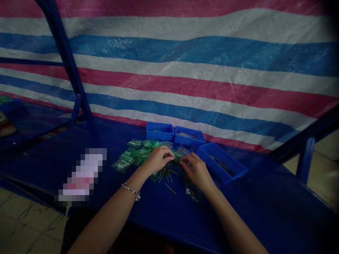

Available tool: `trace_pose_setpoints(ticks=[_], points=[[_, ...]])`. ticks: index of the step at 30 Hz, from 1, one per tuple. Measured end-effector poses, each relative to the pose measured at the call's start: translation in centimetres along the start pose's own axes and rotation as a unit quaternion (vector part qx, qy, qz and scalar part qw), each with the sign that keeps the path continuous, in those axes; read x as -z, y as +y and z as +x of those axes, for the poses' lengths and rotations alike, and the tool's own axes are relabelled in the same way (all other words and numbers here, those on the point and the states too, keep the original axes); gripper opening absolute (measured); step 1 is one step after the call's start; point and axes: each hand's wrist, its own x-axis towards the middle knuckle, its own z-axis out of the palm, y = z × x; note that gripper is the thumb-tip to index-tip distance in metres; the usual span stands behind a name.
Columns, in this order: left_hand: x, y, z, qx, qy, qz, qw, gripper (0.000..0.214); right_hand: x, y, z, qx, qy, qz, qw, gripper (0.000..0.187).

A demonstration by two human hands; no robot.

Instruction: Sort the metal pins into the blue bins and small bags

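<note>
My left hand (159,157), a beaded bracelet (131,191) at its wrist, is closed in a pinch. My right hand (195,168) pinches too, just to the right. Between the fingertips of both runs a thin metal rod (177,159), too small to make out its exact kind. Below the hands several slim dark and brass-coloured rods (166,173) lie in a loose heap, and a single rod (170,188) lies apart nearer to me. A clear plastic bag (193,192) rests under my right hand. Beside my left hand is a pile of small green-and-clear packets (143,152).
Behind the hands stand two small blue bins (160,131) (189,135). A larger blue bin (225,178) with dark metal pieces is at the right. A pixelated flat item (82,176) with a cable lies left on the blue table (111,211). A striped tarp (185,77) hangs behind.
</note>
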Motion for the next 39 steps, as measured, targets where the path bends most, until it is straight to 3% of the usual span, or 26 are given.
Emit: trace_pose_setpoints(ticks=[5, 11, 19, 29, 39], points=[[0.04, 0.09, 0.03, 0.004, -0.004, -0.004, 1.000, 0.006, -0.28, -0.36, -0.15, 0.013, -0.030, -0.028, 0.999, 0.012], [-0.01, -0.05, -0.06, -0.008, -0.006, 0.000, 1.000, 0.005, 0.01, -0.06, 0.00, 0.017, 0.020, -0.026, 0.999, 0.011], [-0.17, -0.01, -0.05, -0.013, -0.017, -0.001, 1.000, 0.006, -0.51, -0.35, -0.12, 0.022, -0.029, -0.045, 0.998, 0.012], [-0.08, 0.07, -0.13, -0.001, -0.006, 0.001, 1.000, 0.003, 0.06, -0.04, 0.04, 0.023, 0.036, -0.028, 0.999, 0.014], [0.02, 0.32, -0.22, 0.006, 0.008, -0.006, 1.000, 0.002, 0.03, 0.29, 0.06, 0.026, 0.038, -0.032, 0.998, 0.012]])
